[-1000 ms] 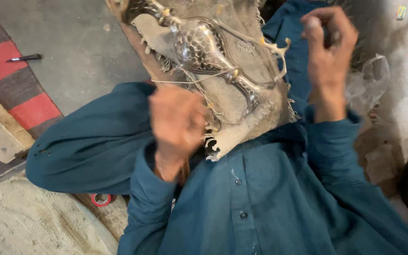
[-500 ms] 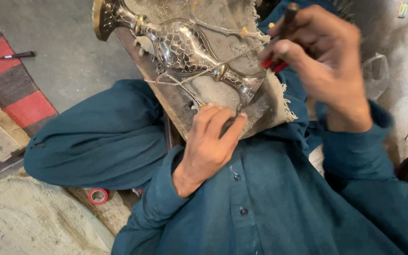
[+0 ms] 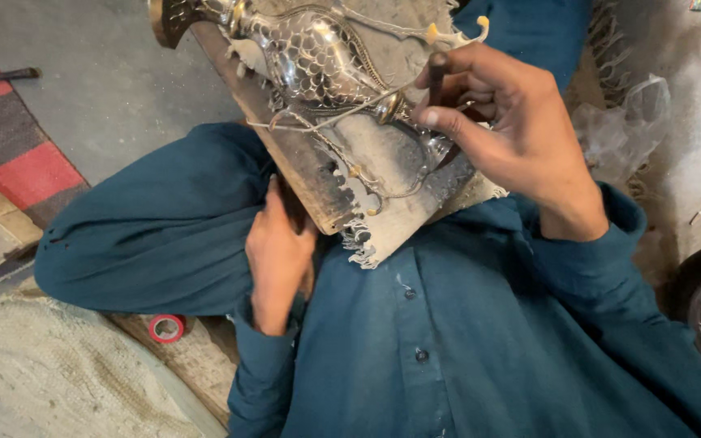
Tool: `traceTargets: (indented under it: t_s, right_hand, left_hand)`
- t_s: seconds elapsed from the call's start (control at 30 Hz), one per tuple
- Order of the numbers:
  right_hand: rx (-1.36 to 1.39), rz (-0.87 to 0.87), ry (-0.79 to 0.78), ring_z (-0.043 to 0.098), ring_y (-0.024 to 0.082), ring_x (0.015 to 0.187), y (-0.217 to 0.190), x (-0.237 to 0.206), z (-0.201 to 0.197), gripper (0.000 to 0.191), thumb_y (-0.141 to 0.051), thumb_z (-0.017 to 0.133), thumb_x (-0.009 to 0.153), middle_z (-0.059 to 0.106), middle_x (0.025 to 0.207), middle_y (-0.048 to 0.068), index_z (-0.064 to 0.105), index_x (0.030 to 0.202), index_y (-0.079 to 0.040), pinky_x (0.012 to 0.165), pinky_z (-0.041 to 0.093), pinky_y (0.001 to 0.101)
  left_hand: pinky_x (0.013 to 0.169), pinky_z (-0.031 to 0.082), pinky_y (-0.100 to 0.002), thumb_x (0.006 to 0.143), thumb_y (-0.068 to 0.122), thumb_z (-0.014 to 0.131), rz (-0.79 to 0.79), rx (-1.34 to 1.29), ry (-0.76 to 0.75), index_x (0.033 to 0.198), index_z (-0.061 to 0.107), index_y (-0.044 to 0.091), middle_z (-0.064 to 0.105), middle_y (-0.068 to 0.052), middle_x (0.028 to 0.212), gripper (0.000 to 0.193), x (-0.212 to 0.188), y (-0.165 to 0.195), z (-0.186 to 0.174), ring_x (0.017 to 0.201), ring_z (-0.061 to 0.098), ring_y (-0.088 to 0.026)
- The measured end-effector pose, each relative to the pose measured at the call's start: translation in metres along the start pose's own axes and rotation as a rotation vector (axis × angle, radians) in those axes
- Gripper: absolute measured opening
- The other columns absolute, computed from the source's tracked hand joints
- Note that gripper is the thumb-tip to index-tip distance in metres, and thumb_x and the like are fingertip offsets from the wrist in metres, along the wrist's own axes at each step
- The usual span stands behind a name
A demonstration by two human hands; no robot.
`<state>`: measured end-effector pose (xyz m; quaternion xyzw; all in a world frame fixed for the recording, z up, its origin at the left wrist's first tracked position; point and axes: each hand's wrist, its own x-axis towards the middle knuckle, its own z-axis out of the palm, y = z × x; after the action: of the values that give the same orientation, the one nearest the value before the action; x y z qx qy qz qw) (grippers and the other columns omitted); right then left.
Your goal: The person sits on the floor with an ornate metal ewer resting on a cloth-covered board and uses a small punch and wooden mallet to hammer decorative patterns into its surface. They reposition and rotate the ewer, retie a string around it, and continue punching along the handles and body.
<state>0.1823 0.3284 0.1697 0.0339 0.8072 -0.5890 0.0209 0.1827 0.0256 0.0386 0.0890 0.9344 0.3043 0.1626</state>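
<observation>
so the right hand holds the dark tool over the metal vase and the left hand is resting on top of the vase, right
Not quite. In the head view the left hand grips the lower edge of the wooden board under the metal vase, not the vase's top. The right hand does hold the dark tool over it.

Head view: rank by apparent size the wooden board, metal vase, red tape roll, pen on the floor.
1. Wooden board
2. Metal vase, cropped at the top edge
3. Pen and red tape roll: too close to rank.
</observation>
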Motion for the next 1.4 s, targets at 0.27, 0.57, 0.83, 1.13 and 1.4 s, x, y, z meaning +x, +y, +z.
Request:
traceTargets:
  t_s: [0.27, 0.57, 0.83, 1.13, 1.4]
  right_hand:
    - [-0.208, -0.115, 0.102, 0.075, 0.021, 0.11, -0.016, 0.003, 0.013, 0.039, 0.006, 0.071, 0.104, 0.074, 0.115, 0.015, 0.051, 0.138, 0.004, 0.091, 0.065, 0.0301]
    - [-0.332, -0.091, 0.121, 0.079, 0.017, 0.102, -0.011, -0.001, 0.015, 0.033, 0.002, 0.078, 0.108, 0.079, 0.106, 0.013, 0.055, 0.132, 0.001, 0.084, 0.065, 0.0267]
    - [-0.309, -0.055, 0.167, 0.079, 0.015, 0.097, -0.01, -0.006, 0.019, 0.036, 0.003, 0.078, 0.106, 0.079, 0.103, 0.012, 0.057, 0.135, 0.0, 0.081, 0.064, 0.0258]
    - [-0.301, -0.082, 0.171, 0.078, 0.012, 0.092, -0.009, -0.006, 0.02, 0.032, 0.005, 0.076, 0.108, 0.078, 0.102, 0.011, 0.056, 0.132, 0.001, 0.08, 0.064, 0.026]
    - [-0.311, -0.097, 0.179, 0.078, 0.014, 0.097, -0.01, -0.004, 0.02, 0.032, 0.005, 0.078, 0.107, 0.078, 0.1, 0.012, 0.057, 0.132, 0.001, 0.083, 0.065, 0.0262]
  left_hand:
    - [0.078, 0.06, -0.04, 0.1, 0.008, 0.066, -0.141, -0.666, 0.144, 0.15, 0.048, 0.003, 0.069, -0.013, 0.11, 0.053, -0.012, -0.039, -0.083, 0.087, 0.069, -0.025]
    - [0.084, 0.057, -0.037, 0.1, -0.004, 0.066, 0.345, -0.504, -0.015, 0.15, 0.039, 0.006, 0.063, -0.015, 0.103, 0.058, 0.027, 0.019, -0.12, 0.09, 0.065, -0.024]
    - [0.082, 0.056, -0.045, 0.09, 0.002, 0.069, 0.495, -0.185, -0.231, 0.149, 0.04, 0.008, 0.07, -0.016, 0.102, 0.066, 0.081, 0.064, -0.155, 0.096, 0.072, -0.039]
    - [0.09, 0.05, -0.053, 0.089, -0.003, 0.071, 0.816, 0.097, -0.086, 0.155, 0.04, 0.014, 0.061, -0.023, 0.118, 0.074, 0.106, 0.094, -0.157, 0.11, 0.061, -0.047]
    - [0.086, 0.049, -0.054, 0.089, -0.001, 0.074, 0.87, 0.07, -0.104, 0.155, 0.035, 0.01, 0.06, -0.021, 0.118, 0.077, 0.103, 0.107, -0.162, 0.105, 0.061, -0.046]
